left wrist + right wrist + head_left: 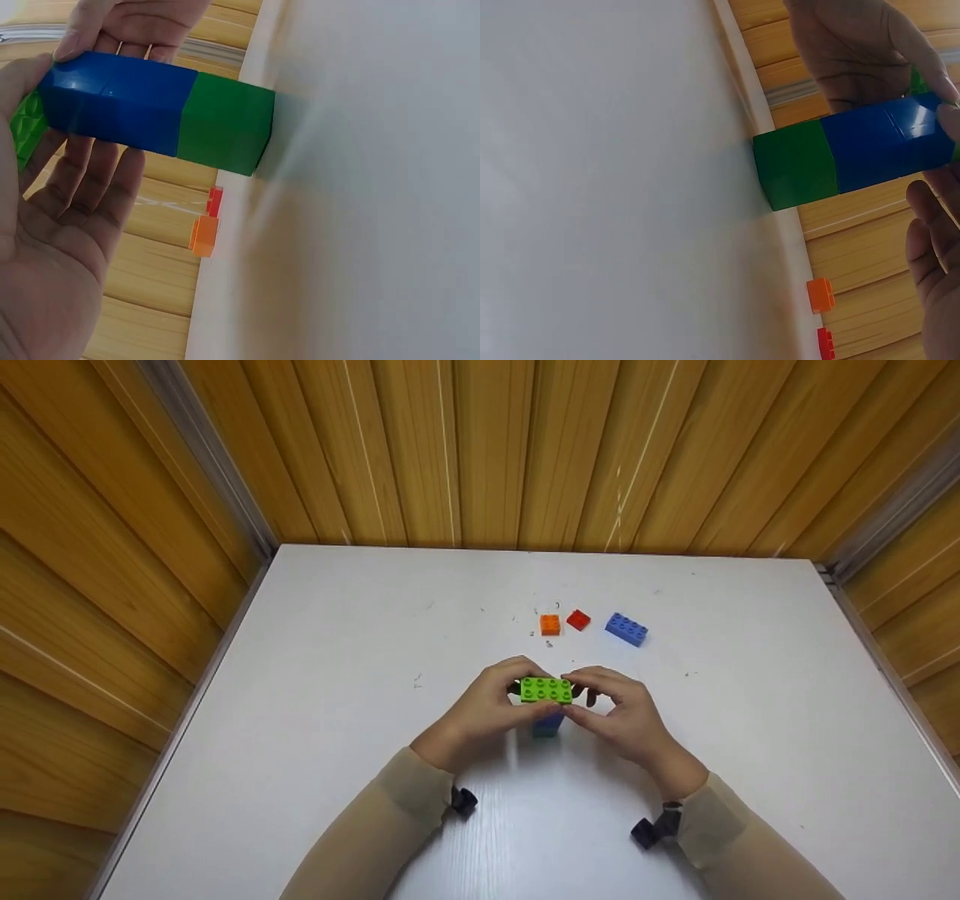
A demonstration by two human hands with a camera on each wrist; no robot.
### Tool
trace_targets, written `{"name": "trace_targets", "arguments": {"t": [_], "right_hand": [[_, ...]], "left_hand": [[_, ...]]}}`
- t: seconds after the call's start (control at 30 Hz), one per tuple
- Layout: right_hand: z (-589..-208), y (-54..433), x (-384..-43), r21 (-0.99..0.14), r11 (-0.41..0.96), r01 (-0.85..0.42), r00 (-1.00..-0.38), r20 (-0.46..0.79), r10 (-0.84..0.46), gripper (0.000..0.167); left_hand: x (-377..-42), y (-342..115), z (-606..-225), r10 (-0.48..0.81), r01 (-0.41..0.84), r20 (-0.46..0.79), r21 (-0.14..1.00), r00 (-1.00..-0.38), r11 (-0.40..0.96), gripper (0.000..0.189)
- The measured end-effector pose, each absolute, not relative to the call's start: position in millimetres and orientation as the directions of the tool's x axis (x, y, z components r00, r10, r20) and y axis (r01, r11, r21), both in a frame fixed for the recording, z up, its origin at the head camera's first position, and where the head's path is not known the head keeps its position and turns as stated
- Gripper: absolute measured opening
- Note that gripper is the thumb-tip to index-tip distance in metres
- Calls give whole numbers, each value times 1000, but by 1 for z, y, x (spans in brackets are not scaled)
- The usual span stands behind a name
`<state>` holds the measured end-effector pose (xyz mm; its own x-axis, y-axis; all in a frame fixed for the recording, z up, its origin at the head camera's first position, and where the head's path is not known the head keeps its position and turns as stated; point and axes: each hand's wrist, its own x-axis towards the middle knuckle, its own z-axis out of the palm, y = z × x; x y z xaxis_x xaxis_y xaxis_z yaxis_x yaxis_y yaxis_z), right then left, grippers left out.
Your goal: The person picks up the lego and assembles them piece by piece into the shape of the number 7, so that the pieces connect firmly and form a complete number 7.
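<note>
A lime-green brick (546,691) with two rows of studs tops a stack of toy building bricks. Beneath it come blue bricks (120,94), then a darker green block (796,165) at the foot, by the tabletop. My left hand (491,699) grips the lime brick from the left, thumb along the near side and fingers behind. From the right, my right hand (626,711) pinches the brick's end between thumb and index finger; its other fingers are bent loosely. Both thumbs meet near the joint of lime and blue. Fingers hide part of the upper stack.
Beyond the hands lie an orange brick (550,625), a small red brick (578,619) and a long blue brick (627,629). The white table (337,660) is bordered by wood-patterned panels (487,457) at the back and sides. Small dark marks dot the tabletop.
</note>
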<state>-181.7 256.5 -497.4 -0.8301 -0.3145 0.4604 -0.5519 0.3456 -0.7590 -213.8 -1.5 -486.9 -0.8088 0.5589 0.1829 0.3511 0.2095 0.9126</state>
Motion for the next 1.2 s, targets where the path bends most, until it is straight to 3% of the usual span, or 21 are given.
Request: {"name": "trace_targets", "arguments": {"t": [0.2,0.4,0.57,0.73,1.2], "right_hand": [[-491,268,-180,-750,374,-545,-835,445,-325,42],[-488,283,-178,-772,384,-506,-857,401,-324,41],[-489,291,-175,-792,389,-470,-877,371,-306,42],[-486,293,-174,-791,397,-465,-877,352,-325,40],[-485,287,-174,-826,354,-439,-886,331,-326,39]], "left_hand": [[-216,4,-486,578,363,175,904,-797,226,36],[-223,3,-488,607,381,227,914,-762,137,42],[-231,9,-490,509,286,203,954,-837,91,38],[-241,26,-491,380,201,117,961,-917,189,33],[-282,88,-494,278,51,-66,918,-958,394,50]]}}
